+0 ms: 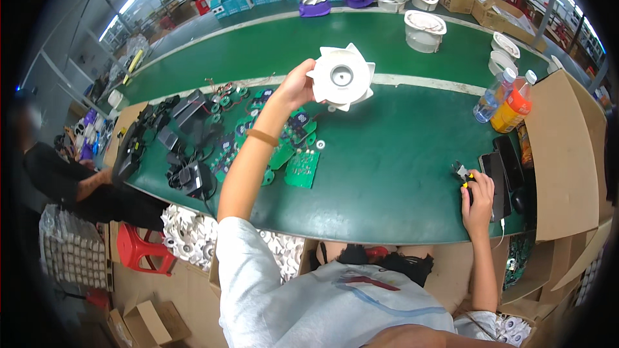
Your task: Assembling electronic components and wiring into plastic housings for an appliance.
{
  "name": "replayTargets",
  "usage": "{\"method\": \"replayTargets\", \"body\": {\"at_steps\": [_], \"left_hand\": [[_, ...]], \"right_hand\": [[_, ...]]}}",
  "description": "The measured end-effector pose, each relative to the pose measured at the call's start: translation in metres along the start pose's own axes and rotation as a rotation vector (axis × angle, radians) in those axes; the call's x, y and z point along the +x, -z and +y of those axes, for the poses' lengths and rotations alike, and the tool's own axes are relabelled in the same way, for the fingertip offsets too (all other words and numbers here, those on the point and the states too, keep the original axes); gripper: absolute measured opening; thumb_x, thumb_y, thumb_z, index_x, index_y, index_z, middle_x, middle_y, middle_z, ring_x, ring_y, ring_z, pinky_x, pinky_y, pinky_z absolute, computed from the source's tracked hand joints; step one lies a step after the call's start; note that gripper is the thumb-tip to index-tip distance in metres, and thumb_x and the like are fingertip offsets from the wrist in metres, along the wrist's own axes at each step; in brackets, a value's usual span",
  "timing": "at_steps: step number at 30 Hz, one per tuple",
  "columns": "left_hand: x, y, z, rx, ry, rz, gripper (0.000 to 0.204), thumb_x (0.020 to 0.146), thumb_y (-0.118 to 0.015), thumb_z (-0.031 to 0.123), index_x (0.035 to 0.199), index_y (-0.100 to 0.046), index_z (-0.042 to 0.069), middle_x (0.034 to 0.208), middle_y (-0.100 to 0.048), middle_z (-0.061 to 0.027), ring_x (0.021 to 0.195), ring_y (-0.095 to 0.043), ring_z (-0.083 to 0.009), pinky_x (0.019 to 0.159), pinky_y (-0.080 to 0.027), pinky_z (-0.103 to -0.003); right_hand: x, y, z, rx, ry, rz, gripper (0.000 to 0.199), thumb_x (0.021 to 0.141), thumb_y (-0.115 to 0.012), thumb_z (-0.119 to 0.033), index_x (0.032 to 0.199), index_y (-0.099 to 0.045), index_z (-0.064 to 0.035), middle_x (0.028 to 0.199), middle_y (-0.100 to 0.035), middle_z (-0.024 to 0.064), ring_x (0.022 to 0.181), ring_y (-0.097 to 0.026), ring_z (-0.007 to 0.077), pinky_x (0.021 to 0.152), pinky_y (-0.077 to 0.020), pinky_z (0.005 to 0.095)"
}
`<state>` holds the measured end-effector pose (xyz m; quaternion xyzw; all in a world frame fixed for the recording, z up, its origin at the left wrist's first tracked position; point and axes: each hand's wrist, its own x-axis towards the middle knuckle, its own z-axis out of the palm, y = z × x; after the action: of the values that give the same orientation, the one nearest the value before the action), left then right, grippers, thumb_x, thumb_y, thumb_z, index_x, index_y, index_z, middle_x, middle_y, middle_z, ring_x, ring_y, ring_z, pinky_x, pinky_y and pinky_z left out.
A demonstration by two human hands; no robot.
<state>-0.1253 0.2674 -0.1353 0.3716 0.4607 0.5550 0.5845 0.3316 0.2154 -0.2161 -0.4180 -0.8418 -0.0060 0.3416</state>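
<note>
My left hand (298,85) is raised above the green table, gripping a white plastic fan impeller (356,84) by its left edge. The impeller's round hub with a small dark centre faces me, and its blades point outward. At the right of the table, my right hand (478,201) is closed round small pliers (461,172) with yellow and black handles, their metal jaws pointing away from me. Beside that hand lies a dark phone-like slab (495,180). Green circuit boards (302,169) lie below my left forearm, and a small white ring (320,145) sits near them.
Black power adapters (193,177) crowd the table's left. Two bottles (512,106) and a cardboard box (567,154) stand at the right. White housings (424,31) rest on the green belt beyond. Boxes of white impellers (187,235) and a red stool (143,248) are below; another person (58,174) stands left.
</note>
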Motion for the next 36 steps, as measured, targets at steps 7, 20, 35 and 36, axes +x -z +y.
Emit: {"method": "replayTargets", "body": {"at_steps": [7, 20, 35, 36], "left_hand": [[-0.225, 0.081, -0.023, 0.346, -0.128, -0.036, 0.037, 0.09, -0.053, 0.017, 0.12, -0.055, -0.005, 0.113, -0.06, -0.0088, 0.103, -0.054, -0.0141, 0.086, -0.045, -0.029], [-0.475, 0.08, -0.114, 0.62, 0.267, 0.615, 0.037, 0.095, -0.052, 0.026, 0.122, -0.054, 0.0, 0.107, -0.064, -0.006, 0.098, -0.058, -0.0147, 0.088, -0.046, -0.027], [-0.202, 0.047, -0.067, 1.487, -0.633, 0.707, 0.044, 0.075, -0.072, 0.019, 0.113, -0.058, 0.002, 0.112, -0.058, -0.0157, 0.102, -0.055, -0.0326, 0.087, -0.046, -0.04], [-0.193, 0.05, -0.073, 1.582, -0.555, 0.713, 0.053, 0.073, -0.074, 0.026, 0.116, -0.057, 0.002, 0.119, -0.054, -0.0184, 0.109, -0.05, -0.0349, 0.09, -0.044, -0.044]], "right_hand": [[-0.007, -0.007, -0.004, 0.001, 0.028, -0.041, 0.01, 0.081, -0.061, -0.002, 0.088, -0.055, 0.0046, 0.115, -0.057, 0.0154, 0.11, -0.049, 0.0365, 0.099, -0.0349, 0.045], [-0.005, -0.004, 0.002, -0.081, 0.209, -0.144, 0.012, 0.083, -0.059, -0.004, 0.091, -0.055, 0.0031, 0.12, -0.056, 0.0139, 0.115, -0.048, 0.0357, 0.099, -0.0362, 0.0444], [0.083, -0.045, -0.145, 0.225, 0.391, -0.143, 0.028, 0.073, -0.07, -0.014, 0.095, -0.055, -0.0039, 0.105, -0.06, 0.0118, 0.101, -0.056, 0.0312, 0.087, -0.0426, 0.0398], [0.091, -0.055, -0.157, 0.275, 0.416, -0.17, 0.028, 0.073, -0.069, -0.014, 0.095, -0.055, -0.0043, 0.104, -0.059, 0.0115, 0.1, -0.056, 0.0309, 0.086, -0.0427, 0.0399]]}}
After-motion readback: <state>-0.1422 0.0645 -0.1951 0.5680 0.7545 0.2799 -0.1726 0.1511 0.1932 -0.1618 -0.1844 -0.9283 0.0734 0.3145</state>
